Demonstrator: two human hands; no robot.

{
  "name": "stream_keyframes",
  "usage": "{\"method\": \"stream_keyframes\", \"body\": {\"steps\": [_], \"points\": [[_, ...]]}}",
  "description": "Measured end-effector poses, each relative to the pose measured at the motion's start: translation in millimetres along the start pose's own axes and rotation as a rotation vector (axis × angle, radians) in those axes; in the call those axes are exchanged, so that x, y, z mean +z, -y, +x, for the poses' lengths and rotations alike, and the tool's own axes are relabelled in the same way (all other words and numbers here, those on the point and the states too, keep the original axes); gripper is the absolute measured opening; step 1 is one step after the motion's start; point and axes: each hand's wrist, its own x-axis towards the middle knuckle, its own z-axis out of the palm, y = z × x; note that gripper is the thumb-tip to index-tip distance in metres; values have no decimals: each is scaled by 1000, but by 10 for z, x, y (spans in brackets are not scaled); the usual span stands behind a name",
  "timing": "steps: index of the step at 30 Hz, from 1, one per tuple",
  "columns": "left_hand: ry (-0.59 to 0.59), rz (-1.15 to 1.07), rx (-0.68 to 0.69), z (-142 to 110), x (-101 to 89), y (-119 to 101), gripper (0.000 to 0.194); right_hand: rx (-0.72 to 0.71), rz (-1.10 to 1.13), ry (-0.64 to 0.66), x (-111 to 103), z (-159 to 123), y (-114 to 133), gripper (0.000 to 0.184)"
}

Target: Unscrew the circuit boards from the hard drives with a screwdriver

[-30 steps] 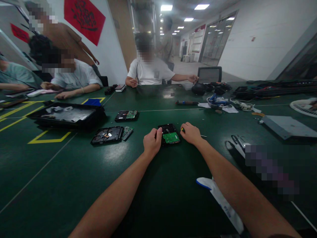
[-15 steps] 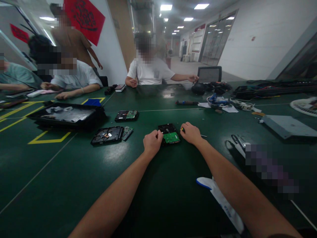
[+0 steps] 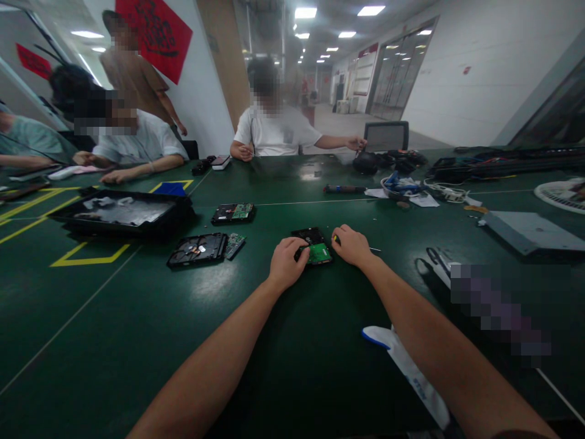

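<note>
A hard drive point(image 3: 319, 252) with a green circuit board lies flat on the green table in front of me. My left hand point(image 3: 287, 262) grips its left edge, with the thumb over the board and the fingers curled at the side. At the drive's right side, my right hand point(image 3: 351, 245) is closed round a screwdriver point(image 3: 337, 239). Its yellow and black handle end shows by the fingers, and the thin metal shaft sticks out to the right behind the hand. Most of the handle is hidden in the palm.
Another drive point(image 3: 197, 250), a loose circuit board point(image 3: 235, 246) and a further hard drive point(image 3: 233, 213) lie to the left. Behind them stands a black tray point(image 3: 183, 210). A grey metal case point(image 3: 534, 231) is at right. A person point(image 3: 274, 131) sits opposite.
My left hand has shifted a little right, its thumb now reaching over the drive's board. My right hand and the screwdriver have hardly moved.
</note>
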Motion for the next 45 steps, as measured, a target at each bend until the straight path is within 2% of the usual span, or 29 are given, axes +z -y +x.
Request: {"method": "stream_keyframes", "body": {"steps": [5, 17, 45], "points": [[117, -8, 85, -27, 61, 48, 26, -10, -4, -11, 3, -5, 1, 29], [235, 49, 71, -45, 68, 87, 51, -26, -4, -31, 35, -2, -29, 28], [236, 40, 75, -41, 64, 75, 50, -93, 45, 9, -8, -4, 9, 26]]}}
